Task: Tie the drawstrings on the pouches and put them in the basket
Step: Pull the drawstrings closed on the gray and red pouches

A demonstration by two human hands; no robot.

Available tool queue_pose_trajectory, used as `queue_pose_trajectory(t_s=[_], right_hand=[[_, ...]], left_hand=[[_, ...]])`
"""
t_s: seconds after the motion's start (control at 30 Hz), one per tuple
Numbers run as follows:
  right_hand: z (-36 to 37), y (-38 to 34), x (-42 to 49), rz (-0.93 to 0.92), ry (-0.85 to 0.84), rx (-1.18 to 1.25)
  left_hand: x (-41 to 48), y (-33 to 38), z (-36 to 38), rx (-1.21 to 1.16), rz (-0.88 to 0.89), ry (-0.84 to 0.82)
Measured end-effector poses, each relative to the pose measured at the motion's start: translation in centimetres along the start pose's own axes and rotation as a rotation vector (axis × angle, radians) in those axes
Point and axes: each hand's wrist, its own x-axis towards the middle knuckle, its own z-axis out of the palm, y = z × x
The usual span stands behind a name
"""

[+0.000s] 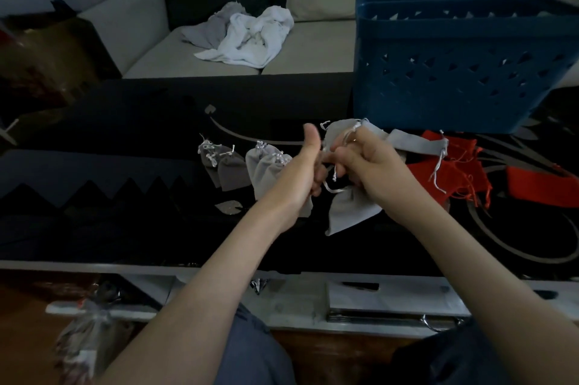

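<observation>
- Grey cloth makes the pouch (347,210) that both hands hold up over the middle of the black table (125,134). Its bottom end hangs out under the right hand.
- The left hand (302,178) has its thumb sticking up. Its fingers are curled in and pinch the white string (334,174) of the pouch.
- The right hand (372,165) has its fingers curled tight round the top of the pouch. The hand covers the top, so I cannot tell if there is a knot.
- The blue basket (438,71) stands on the far right part of the table, just behind the hands. It has little holes in its wall. Its inside is not in sight.
- A bunch of small grey pouches (232,165) lies on the table to the left of the hands, with their tops pulled shut. The left wrist hides part of the nearest one.
- One flat grey pouch (410,142) lies to the right of the hands, close in front of the basket.
- The red pouches (454,171) lie in a heap on the right, partly under that flat pouch, with loose strings sticking out.
- A pale sofa (141,24) stands past the far edge of the table, and crumpled white and grey cloths (250,37) lie on its seat.
</observation>
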Motion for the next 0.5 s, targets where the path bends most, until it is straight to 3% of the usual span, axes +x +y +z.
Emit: queue_pose_trajectory(t_s=[0.17,0.33,0.5], right_hand=[[0.25,0.59,-0.32,-0.095,-0.047,-0.148],[0.07,0.41,-0.51,-0.156,-0.079,-0.31],[0.07,0.09,-0.69,-0.078,-0.128,-0.289]], left_hand=[[-0.79,0.19,0.72,0.242,0.106,-0.01],[-0.48,-0.37,0.51,0.29,0.14,0.006],[0.02,-0.54,0.22,0.241,0.08,0.114]])
